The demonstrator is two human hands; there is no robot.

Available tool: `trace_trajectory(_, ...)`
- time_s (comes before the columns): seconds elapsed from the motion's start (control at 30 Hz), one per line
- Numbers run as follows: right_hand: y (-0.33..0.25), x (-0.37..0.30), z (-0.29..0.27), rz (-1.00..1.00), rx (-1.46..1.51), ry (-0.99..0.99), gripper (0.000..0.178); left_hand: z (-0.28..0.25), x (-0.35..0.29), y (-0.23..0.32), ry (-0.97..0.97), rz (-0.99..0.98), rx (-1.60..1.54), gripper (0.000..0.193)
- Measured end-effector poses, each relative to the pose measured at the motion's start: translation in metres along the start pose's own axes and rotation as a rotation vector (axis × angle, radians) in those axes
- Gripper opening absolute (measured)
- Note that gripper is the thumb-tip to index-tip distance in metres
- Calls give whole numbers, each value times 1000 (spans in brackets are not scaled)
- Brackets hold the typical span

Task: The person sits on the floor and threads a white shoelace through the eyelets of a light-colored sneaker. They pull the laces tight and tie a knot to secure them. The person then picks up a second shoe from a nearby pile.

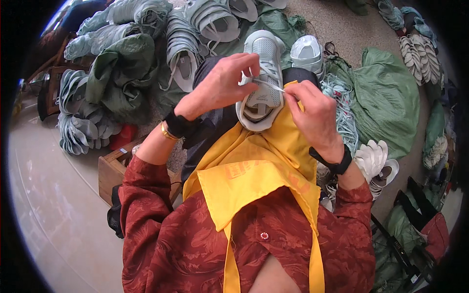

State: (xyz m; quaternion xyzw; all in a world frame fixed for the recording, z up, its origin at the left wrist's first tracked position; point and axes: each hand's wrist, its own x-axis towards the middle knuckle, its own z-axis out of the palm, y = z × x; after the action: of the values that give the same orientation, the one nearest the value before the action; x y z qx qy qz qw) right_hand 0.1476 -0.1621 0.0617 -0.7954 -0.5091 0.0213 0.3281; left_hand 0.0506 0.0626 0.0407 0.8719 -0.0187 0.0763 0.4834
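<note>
A pale grey-green sneaker [264, 73] rests on my lap, its toe pointing away and its heel toward me. Its white shoelace [269, 84] stretches across the tongue between my two hands. My left hand [222, 80] is at the shoe's left side, with thumb and forefinger curled in a ring and their tips at the lace. From the right, my right hand [315, 110] pinches the lace between thumb and forefinger, just off the shoe's edge. A yellow apron [244, 178] lies under the shoe's heel.
Stacked grey-green shoe uppers [183, 46] lie beyond my left arm. Another pale shoe [307, 52] stands right of the sneaker. Farther right are a bundle of pale laces [342, 105] and a green sack [383, 97]. A wooden stool [115, 173] stands by my left elbow.
</note>
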Motion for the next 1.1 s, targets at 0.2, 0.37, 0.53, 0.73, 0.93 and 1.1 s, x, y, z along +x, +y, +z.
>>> trace_trajectory(0.2, -18, -3, -12, -204, -102, 58, 19, 26, 7, -9, 86, 183, 111, 19)
trace_trajectory(0.37, -12, -20, -16, -148, -50, 36, 19, 22, 5, 1, 28, 13, -140, 17)
trace_trajectory(0.53, 2, -38, -14, -10, 23, 45, 14, 12, 2, 10, -42, -96, -194, 15)
trace_trajectory(0.73, 0, -33, -18, 249, 256, -12, 11, 2, 2, 24, -134, -151, -339, 8)
trace_trajectory(0.93, 0, 9, -3, 144, 453, 123, 14, -3, 5, 34, -123, -168, -445, 5)
trace_trajectory(1.1, 1, 30, -9, 403, 746, -287, 13, -11, 4, 42, -149, -165, -429, 5)
